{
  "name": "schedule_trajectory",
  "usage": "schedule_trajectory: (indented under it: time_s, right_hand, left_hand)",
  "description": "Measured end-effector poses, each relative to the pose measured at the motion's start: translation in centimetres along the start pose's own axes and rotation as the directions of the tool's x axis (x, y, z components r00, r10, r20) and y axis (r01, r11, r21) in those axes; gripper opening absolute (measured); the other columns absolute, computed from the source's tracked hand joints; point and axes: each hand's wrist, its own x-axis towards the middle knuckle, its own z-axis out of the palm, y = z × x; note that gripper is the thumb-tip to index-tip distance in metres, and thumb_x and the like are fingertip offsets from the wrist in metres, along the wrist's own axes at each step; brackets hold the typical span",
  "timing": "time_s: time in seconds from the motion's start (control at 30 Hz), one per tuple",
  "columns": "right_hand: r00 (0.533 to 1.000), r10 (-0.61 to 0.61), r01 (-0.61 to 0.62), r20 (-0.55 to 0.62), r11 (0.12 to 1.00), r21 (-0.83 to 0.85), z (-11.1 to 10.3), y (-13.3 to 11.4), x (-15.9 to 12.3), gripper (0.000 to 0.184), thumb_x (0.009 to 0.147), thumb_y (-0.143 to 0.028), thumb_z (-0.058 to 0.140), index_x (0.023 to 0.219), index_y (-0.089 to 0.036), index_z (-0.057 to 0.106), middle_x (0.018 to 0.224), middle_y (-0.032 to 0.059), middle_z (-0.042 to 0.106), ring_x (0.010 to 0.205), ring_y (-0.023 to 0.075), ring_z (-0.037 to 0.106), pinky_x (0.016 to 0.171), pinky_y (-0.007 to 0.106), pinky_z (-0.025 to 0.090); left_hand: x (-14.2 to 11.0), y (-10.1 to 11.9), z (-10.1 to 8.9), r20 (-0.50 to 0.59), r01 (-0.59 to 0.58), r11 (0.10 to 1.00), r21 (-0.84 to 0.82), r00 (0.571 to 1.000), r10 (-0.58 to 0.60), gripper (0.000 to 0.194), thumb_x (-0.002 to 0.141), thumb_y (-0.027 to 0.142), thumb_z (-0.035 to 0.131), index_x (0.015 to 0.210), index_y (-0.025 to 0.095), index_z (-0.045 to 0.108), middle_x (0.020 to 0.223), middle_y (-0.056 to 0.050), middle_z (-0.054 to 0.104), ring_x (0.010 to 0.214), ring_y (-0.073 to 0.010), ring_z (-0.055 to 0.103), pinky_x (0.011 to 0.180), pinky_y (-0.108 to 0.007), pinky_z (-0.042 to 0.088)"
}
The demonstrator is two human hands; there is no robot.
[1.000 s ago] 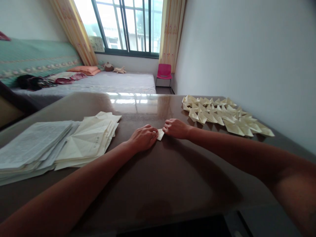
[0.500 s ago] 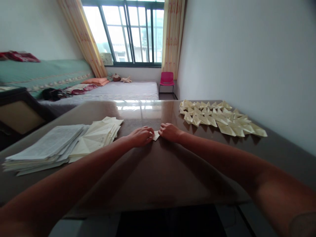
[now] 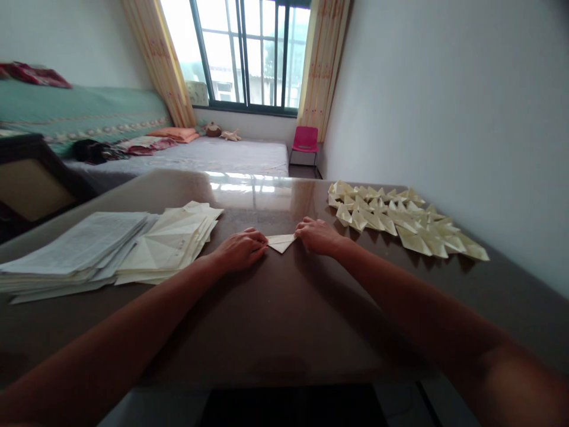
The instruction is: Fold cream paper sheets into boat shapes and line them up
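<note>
A small folded piece of cream paper [image 3: 281,242] lies on the brown table [image 3: 275,320], its pointed corner towards me. My left hand [image 3: 242,248] pinches its left end between thumb and fingers. On the opposite end, the fingers of my right hand [image 3: 316,235] are closed, with the thumb partly hidden. Between the two hands the top fold line and the triangular front of the paper show. Both forearms reach in from the lower corners.
Left on the table are a stack of printed sheets [image 3: 80,243] and creased cream sheets [image 3: 160,240]. Several folded paper shapes [image 3: 400,216] stand in rows at the right, near the white wall [image 3: 444,101]. Beyond are a bed [image 3: 240,155] and a pink chair [image 3: 305,140].
My hands have moved apart to the two ends of the folded paper, so more of it shows. The whole view has shifted and tilted slightly.
</note>
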Motion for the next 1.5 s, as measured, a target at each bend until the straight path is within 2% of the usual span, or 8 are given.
schedule_trajectory:
  time_s: [0.23, 0.53, 0.67, 0.77, 0.87, 1.07, 1.3, 1.5]
  right_hand:
    - [0.965, 0.148, -0.057, -0.215, 0.924, 0.379, 3.3, 0.6, 0.5, 0.031, 0.088, -0.041, 0.056, 0.111, -0.021, 0.064, 0.118, 0.0082, 0.063, 0.11, 0.02, 0.051, 0.092, 0.036, 0.042]
    - [0.966, 0.256, -0.205, 0.047, 0.637, 0.743, 1.8, -1.2, 0.4, 0.018, 0.075, -0.033, 0.066, 0.08, -0.015, 0.062, 0.074, 0.0006, 0.064, 0.065, 0.0124, 0.057, 0.058, 0.023, 0.043]
    - [0.92, 0.331, -0.095, -0.212, 0.709, 0.698, 0.7, -3.7, -0.1, 0.009, 0.08, -0.026, 0.056, 0.077, -0.018, 0.054, 0.071, 0.0, 0.06, 0.062, 0.0118, 0.054, 0.059, 0.023, 0.043]
    - [0.897, 0.142, 0.099, -0.419, 0.859, 0.503, 0.5, -5.2, -0.5, 0.001, 0.082, -0.019, 0.051, 0.082, -0.019, 0.052, 0.086, 0.0041, 0.062, 0.078, 0.0146, 0.057, 0.076, 0.026, 0.045]
    - [0.891, 0.009, 0.22, -0.454, 0.866, 0.45, 0.7, -5.8, -0.7, 0.005, 0.083, -0.015, 0.049, 0.085, -0.02, 0.05, 0.099, 0.0065, 0.062, 0.091, 0.0162, 0.057, 0.083, 0.028, 0.045]
    - [0.925, 0.128, 0.177, -0.356, 0.685, 0.706, 1.4, -5.9, -0.4, 0.014, 0.081, -0.026, 0.059, 0.086, -0.02, 0.047, 0.115, 0.0071, 0.056, 0.083, 0.0136, 0.06, 0.063, 0.024, 0.05]
    - [0.956, 0.277, -0.039, -0.098, 0.45, 0.892, 2.2, -5.6, 0.4, 0.05, 0.08, -0.037, 0.063, 0.123, -0.02, 0.042, 0.114, 0.0106, 0.062, 0.073, 0.0138, 0.064, 0.062, 0.027, 0.052]
    - [0.954, 0.233, 0.04, -0.19, 0.527, 0.849, 2.1, -5.8, 0.4, 0.049, 0.077, -0.014, 0.057, 0.124, -0.02, 0.045, 0.116, 0.0087, 0.06, 0.072, 0.0113, 0.061, 0.063, 0.025, 0.05]
  left_hand:
    - [0.3, 1.0, 0.5, -0.06, 0.079, 0.994, 0.073, 0.995, -0.075, 0.036, 0.094, 0.035, 0.041, 0.082, 0.022, 0.072, 0.097, -0.003, 0.069, 0.092, -0.0159, 0.059, 0.071, -0.024, 0.05]
    - [0.4, 1.4, 1.0, -0.152, 0.184, 0.975, 0.128, 0.975, -0.164, 0.032, 0.094, 0.035, 0.042, 0.081, 0.02, 0.068, 0.089, -0.005, 0.064, 0.086, -0.0177, 0.057, 0.071, -0.028, 0.047]
    - [0.7, 2.1, 0.4, -0.115, 0.378, 0.922, -0.087, 0.915, -0.386, 0.033, 0.092, 0.045, 0.043, 0.084, 0.019, 0.061, 0.075, -0.002, 0.064, 0.065, -0.0145, 0.058, 0.061, -0.026, 0.043]
    - [0.9, 2.6, -0.1, -0.005, 0.439, 0.81, -0.389, 0.878, -0.478, 0.036, 0.09, 0.052, 0.042, 0.084, 0.019, 0.055, 0.064, 0.002, 0.063, 0.054, -0.0126, 0.057, 0.056, -0.025, 0.043]
    - [0.9, 2.7, -0.1, 0.103, 0.432, 0.671, -0.602, 0.876, -0.472, 0.037, 0.089, 0.053, 0.043, 0.085, 0.018, 0.053, 0.067, 0.001, 0.065, 0.05, -0.0113, 0.057, 0.05, -0.023, 0.045]
    - [1.1, 2.2, 0.5, 0.158, 0.39, 0.54, -0.746, 0.891, -0.425, 0.037, 0.087, 0.053, 0.046, 0.087, 0.016, 0.053, 0.072, -0.001, 0.061, 0.064, -0.014, 0.061, 0.048, -0.021, 0.049]
    - [1.0, 2.6, 0.1, 0.155, 0.372, 0.616, -0.694, 0.913, -0.377, 0.027, 0.09, 0.042, 0.044, 0.091, 0.017, 0.055, 0.076, 0.0, 0.06, 0.068, -0.0122, 0.06, 0.053, -0.019, 0.048]
    - [0.8, 3.6, 0.3, -0.036, 0.293, 0.855, -0.428, 0.94, -0.34, 0.01, 0.082, 0.024, 0.051, 0.088, 0.018, 0.056, 0.082, -0.001, 0.062, 0.067, -0.0115, 0.058, 0.058, -0.021, 0.043]
